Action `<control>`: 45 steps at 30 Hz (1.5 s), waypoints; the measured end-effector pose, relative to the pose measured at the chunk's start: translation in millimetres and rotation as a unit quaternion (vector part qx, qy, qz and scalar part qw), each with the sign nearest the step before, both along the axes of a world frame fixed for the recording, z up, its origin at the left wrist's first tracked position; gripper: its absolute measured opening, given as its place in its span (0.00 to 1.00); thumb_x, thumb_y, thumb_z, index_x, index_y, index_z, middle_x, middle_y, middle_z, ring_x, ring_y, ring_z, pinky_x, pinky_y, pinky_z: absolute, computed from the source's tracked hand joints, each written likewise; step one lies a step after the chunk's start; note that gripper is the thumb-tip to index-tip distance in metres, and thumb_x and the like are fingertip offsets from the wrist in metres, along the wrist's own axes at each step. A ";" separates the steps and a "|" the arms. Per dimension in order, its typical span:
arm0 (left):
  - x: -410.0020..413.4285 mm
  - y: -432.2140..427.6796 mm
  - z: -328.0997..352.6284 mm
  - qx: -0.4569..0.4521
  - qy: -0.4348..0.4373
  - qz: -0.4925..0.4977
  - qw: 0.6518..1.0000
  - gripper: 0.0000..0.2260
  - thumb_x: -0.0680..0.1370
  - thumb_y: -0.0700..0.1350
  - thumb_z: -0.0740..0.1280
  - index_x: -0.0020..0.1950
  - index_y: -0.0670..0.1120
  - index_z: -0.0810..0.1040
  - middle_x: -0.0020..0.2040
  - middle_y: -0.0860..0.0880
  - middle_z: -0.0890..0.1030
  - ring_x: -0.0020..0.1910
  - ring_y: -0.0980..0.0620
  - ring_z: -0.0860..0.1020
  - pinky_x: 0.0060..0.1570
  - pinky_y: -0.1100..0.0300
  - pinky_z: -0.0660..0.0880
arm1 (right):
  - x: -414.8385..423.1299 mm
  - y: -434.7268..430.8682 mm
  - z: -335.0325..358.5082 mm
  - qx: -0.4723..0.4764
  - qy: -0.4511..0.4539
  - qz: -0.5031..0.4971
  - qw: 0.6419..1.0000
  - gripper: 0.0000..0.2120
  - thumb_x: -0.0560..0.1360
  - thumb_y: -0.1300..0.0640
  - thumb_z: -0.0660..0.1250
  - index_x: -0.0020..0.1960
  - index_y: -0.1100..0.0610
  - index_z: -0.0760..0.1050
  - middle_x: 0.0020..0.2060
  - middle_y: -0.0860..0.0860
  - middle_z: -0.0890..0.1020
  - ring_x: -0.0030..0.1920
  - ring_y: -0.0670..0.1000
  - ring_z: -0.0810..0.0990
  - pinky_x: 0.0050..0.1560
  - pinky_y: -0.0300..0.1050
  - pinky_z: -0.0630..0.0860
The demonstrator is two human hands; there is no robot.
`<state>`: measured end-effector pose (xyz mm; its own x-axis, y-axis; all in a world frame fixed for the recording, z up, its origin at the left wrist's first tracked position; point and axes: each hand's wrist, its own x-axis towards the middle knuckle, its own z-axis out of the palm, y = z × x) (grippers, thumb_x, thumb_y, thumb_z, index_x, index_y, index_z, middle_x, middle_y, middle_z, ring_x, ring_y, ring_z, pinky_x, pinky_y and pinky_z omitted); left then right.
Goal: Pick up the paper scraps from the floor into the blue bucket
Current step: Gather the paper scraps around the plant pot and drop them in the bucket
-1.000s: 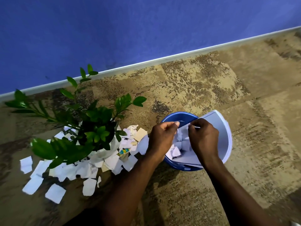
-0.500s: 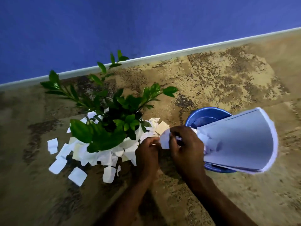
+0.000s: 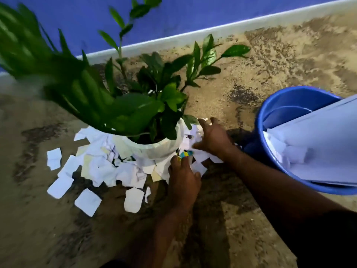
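White paper scraps (image 3: 108, 169) lie heaped on the floor around the base of a white plant pot (image 3: 154, 149); a few loose ones (image 3: 87, 202) sit nearer to me. My left hand (image 3: 183, 176) rests fingers-forward on the scraps in front of the pot, its fingertips at a small blue-and-yellow scrap (image 3: 185, 154). With its fingers spread, my right hand (image 3: 212, 138) lies flat on the scraps at the pot's right side. The blue bucket (image 3: 270, 117) stands at the right, holding crumpled scraps and large curled white sheets (image 3: 324, 144).
A leafy green plant (image 3: 135, 105) in the pot overhangs the scraps and hides some of them. A blue wall with a white skirting board (image 3: 173, 40) runs behind. The floor is mottled brown carpet (image 3: 251, 219).
Both hands have left the bucket and come down onto the scraps beside the pot. The view has dropped closer to the floor and swung left.
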<state>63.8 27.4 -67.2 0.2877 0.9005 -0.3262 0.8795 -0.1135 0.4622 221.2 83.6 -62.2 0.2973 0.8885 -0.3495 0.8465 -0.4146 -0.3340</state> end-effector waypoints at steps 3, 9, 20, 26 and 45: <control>-1.7 -5.1 -12.7 -0.002 0.007 -0.015 1.000 0.25 0.77 0.50 0.65 0.72 0.48 0.63 0.73 0.44 0.61 0.72 0.45 0.61 0.71 0.54 0.61 | -3.1 11.6 -4.6 -0.018 -0.022 0.057 0.998 0.48 0.62 0.39 0.76 0.75 0.52 0.58 0.71 0.64 0.61 0.65 0.68 0.68 0.60 0.57 0.72; -9.8 -9.7 -17.9 0.015 -0.034 0.003 0.999 0.25 0.77 0.48 0.67 0.72 0.48 0.64 0.74 0.44 0.61 0.73 0.46 0.60 0.71 0.56 0.62 | -30.3 9.4 -11.0 -0.047 -0.059 0.092 0.993 0.42 0.63 0.38 0.74 0.70 0.51 0.62 0.65 0.63 0.66 0.63 0.67 0.68 0.53 0.58 0.73; -13.7 -6.4 -17.7 -0.008 0.035 0.007 0.999 0.37 0.74 0.53 0.70 0.76 0.50 0.54 0.78 0.42 0.48 0.75 0.42 0.55 0.70 0.53 0.62 | -46.9 -10.0 -21.1 0.057 -0.075 0.065 0.993 0.11 0.73 0.57 0.64 0.55 0.58 0.75 0.53 0.60 0.75 0.52 0.63 0.74 0.35 0.47 0.67; -23.8 -2.4 -16.6 -0.036 0.053 0.006 0.998 0.34 0.74 0.54 0.69 0.75 0.49 0.57 0.76 0.43 0.54 0.73 0.42 0.62 0.68 0.50 0.66 | -50.8 -19.6 -21.6 0.127 -0.039 0.005 0.991 0.06 0.72 0.56 0.64 0.45 0.58 0.75 0.42 0.56 0.79 0.45 0.62 0.76 0.30 0.47 0.67; -28.6 -20.1 73.0 -0.022 -0.110 0.150 0.982 0.04 0.75 0.47 0.70 0.47 0.51 0.84 0.45 0.51 0.85 0.42 0.53 0.79 0.44 0.63 0.70 | -55.3 -88.2 73.8 0.229 0.096 -0.172 0.953 0.02 0.72 0.57 0.65 0.41 0.56 0.75 0.38 0.54 0.81 0.41 0.55 0.79 0.40 0.47 0.74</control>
